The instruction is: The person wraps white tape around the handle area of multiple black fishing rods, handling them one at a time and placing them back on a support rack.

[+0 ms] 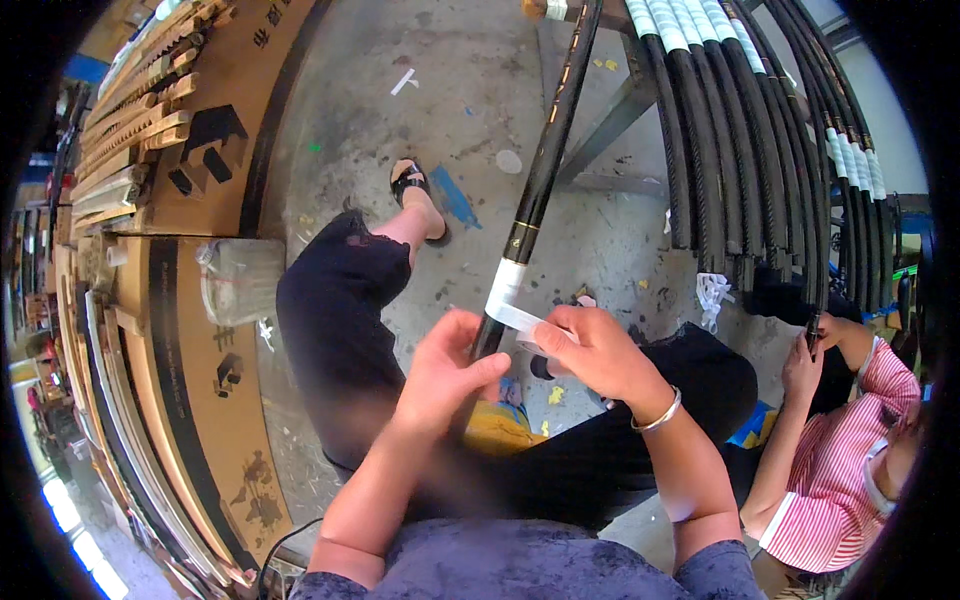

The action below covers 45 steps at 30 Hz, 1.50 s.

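A long glossy black rod (545,165) with gold markings slants up and away from my lap. White tape (506,284) is wound around it just above my hands. My left hand (447,375) is closed around the rod below this wrapped band. In my right hand (600,355) is a roll of white tape (530,342), pinched between thumb and fingers and partly hidden by them. A short taut strip runs from the roll to the band on the rod. A bangle circles my right wrist.
Several black rods (720,150) with white tape bands rest on a stand at the right. A co-worker in a striped shirt (835,460) grips a rod at lower right. Cardboard boxes (215,160) topped with wooden strips (150,110) line the left. Crumpled white tape (712,300) hangs below the rods.
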Motion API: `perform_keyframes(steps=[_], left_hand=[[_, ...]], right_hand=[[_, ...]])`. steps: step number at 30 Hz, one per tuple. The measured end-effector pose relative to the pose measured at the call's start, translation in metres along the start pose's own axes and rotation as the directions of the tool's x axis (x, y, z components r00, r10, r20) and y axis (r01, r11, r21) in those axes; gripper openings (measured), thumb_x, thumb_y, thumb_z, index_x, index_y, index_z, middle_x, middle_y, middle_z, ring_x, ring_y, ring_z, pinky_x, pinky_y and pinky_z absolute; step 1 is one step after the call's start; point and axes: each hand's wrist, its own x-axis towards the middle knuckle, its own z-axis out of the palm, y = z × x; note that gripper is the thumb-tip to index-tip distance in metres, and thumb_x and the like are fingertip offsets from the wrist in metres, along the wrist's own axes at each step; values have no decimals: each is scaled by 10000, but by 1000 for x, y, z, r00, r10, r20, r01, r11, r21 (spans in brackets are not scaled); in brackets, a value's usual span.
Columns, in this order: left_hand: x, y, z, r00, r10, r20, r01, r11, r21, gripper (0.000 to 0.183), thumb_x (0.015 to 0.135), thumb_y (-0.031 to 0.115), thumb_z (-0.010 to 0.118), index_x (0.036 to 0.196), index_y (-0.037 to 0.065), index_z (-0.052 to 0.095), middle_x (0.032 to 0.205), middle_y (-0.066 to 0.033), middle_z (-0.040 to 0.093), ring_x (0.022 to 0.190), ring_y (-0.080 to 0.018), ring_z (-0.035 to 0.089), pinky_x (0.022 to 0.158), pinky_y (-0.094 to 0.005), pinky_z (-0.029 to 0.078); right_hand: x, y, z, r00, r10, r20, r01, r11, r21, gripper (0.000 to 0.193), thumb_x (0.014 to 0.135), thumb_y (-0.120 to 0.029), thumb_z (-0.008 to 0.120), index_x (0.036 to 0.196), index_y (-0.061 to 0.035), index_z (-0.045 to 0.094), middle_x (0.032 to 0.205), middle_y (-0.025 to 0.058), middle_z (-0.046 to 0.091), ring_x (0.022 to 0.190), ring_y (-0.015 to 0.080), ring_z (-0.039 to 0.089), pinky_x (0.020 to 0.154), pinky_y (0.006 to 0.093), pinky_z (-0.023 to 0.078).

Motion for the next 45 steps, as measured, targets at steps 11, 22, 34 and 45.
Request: perform_keyframes(steps=[11, 22, 34, 45], left_hand=[[-5, -5, 5, 999, 51, 2, -51, 998, -43, 435, 835, 185, 713, 1172, 4, 507, 911, -81, 617, 732, -155, 603, 667, -296, 524], [-10, -9, 5, 994, 23, 110, -10, 992, -124, 446, 870, 164, 671, 1241, 53, 450, 951, -121, 617, 779, -190, 625, 741, -311, 532], [-18, -8, 22, 966, 257, 35, -258, 937, 235, 391, 822, 38, 677, 1167, -6, 499, 934, -49, 609, 801, -115, 600, 664, -245, 510], [-21, -9, 24, 986, 165, -20, -155, 958, 240, 389, 792, 32, 712, 1138, -16, 542, 935, -39, 617, 798, -105, 597, 749, -264, 502]], right_hand=[[6, -6, -2, 999, 12, 38, -12, 1000, -1, 559, 880, -504, 557, 789, 39, 651, 678, 218, 611, 636, 320, 616, 604, 405, 453], [15, -9, 6, 994, -48, 100, 35, 992, 124, 476, 904, -453, 557, 846, 7, 666, 725, 161, 646, 672, 234, 623, 641, 365, 467], [19, -5, 6, 980, -196, 41, 187, 968, 165, 412, 894, -404, 592, 832, 1, 636, 695, 158, 610, 622, 228, 563, 618, 371, 445], [23, 16, 19, 953, -300, 33, 288, 937, 200, 417, 903, -425, 568, 903, -13, 629, 716, 176, 609, 632, 285, 572, 614, 385, 446]])
